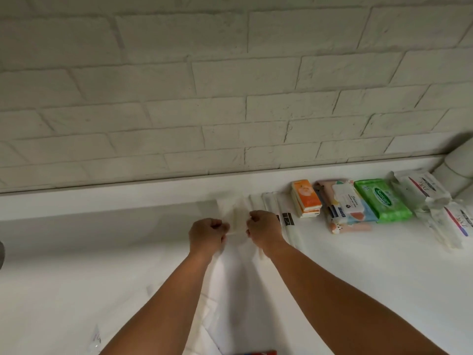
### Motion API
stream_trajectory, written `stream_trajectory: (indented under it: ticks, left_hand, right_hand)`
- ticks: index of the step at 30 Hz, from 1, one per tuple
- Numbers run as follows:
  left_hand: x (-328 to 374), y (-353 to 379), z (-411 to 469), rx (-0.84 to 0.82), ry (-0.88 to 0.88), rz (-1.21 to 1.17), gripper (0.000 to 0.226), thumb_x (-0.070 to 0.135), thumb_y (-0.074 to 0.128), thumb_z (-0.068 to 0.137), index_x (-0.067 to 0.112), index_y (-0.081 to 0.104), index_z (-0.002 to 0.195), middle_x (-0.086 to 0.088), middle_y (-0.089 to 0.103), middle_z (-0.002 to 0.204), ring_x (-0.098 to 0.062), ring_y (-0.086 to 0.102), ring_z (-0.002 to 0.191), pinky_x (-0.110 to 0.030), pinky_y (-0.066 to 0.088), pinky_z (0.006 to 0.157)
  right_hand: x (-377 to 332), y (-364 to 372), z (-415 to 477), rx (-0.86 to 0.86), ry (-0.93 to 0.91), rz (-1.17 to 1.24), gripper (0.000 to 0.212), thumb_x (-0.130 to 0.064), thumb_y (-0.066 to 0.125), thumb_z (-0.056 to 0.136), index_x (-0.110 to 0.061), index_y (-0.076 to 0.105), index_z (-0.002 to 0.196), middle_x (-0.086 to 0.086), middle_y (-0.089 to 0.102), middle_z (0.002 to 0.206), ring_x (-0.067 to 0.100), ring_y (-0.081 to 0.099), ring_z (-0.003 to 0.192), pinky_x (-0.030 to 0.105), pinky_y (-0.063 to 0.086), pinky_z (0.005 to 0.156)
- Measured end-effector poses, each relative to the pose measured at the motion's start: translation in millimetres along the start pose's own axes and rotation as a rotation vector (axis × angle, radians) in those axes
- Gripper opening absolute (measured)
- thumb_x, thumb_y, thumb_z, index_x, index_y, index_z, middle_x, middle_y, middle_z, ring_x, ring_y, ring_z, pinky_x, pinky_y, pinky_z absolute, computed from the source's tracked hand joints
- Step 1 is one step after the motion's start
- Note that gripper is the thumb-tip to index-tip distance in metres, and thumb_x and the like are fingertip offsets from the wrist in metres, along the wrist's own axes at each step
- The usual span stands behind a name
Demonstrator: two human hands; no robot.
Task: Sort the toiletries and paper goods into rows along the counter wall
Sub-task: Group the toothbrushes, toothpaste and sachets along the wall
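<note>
Progress looks well under way to us: along the brick wall (230,98) a row lies on the white counter (102,252), running from white paper rolls (458,165) at the far right through white packs (422,190) with a purple stripe, a green wipes pack (382,199), patterned wipes packs (345,208) and an orange tissue pack (305,198) to long white sleeves (286,219) with a black label. We have both hands at the left end of that row. Our left hand (207,234) and right hand (265,228) each curl their fingers and pinch one side of a pale flat packet (238,221), which sits close to the wall just beside the sleeves; white on white, we cannot tell what it contains. We judge it is being set down as the next in line. What is left seems small: a red thing (256,352) at the bottom border and something clear (96,336) low on the left, both barely visible.
</note>
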State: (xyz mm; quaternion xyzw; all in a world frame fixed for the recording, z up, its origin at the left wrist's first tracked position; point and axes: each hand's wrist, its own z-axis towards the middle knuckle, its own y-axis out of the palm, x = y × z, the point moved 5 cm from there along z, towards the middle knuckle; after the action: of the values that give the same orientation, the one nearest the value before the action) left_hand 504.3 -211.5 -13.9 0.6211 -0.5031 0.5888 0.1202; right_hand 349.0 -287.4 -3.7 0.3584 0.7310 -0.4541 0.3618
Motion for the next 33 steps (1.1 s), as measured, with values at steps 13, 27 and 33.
stream_trajectory:
  ticks: [13, 27, 33]
  left_hand:
    - [-3.2, 8.5, 43.4, 0.051, 0.06, 0.318, 0.018, 0.033, 0.076, 0.083, 0.016, 0.077, 0.078, 0.0, 0.073, 0.073, -0.017, 0.068, 0.075, -0.022, 0.043, 0.067]
    - [-3.0, 3.9, 35.7, 0.091, 0.111, 0.342, 0.028, 0.042, 0.071, 0.087, 0.015, 0.072, 0.091, 0.003, 0.07, 0.085, -0.016, 0.063, 0.083, -0.023, 0.041, 0.071]
    - [3.9, -32.2, -33.7, 0.067, 0.328, 0.288, 0.013, 0.031, 0.063, 0.094, 0.022, 0.073, 0.096, 0.014, 0.068, 0.096, -0.005, 0.063, 0.085, -0.012, 0.04, 0.073]
  right_hand:
    - [-3.9, 25.6, 11.1, -0.182, 0.018, -0.197, 0.055, -0.02, 0.05, 0.096, -0.012, 0.037, 0.148, 0.008, 0.041, 0.151, 0.026, 0.047, 0.131, 0.035, 0.046, 0.103]
    - [-0.8, 26.7, 2.4, -0.202, -0.134, -0.283, 0.052, -0.02, 0.048, 0.096, -0.018, 0.04, 0.147, 0.004, 0.041, 0.152, 0.023, 0.044, 0.135, 0.037, 0.041, 0.11]
    - [-6.1, 23.7, -45.6, -0.197, -0.304, -0.203, 0.036, -0.021, 0.054, 0.095, -0.017, 0.06, 0.131, -0.001, 0.059, 0.137, 0.014, 0.052, 0.129, 0.022, 0.037, 0.109]
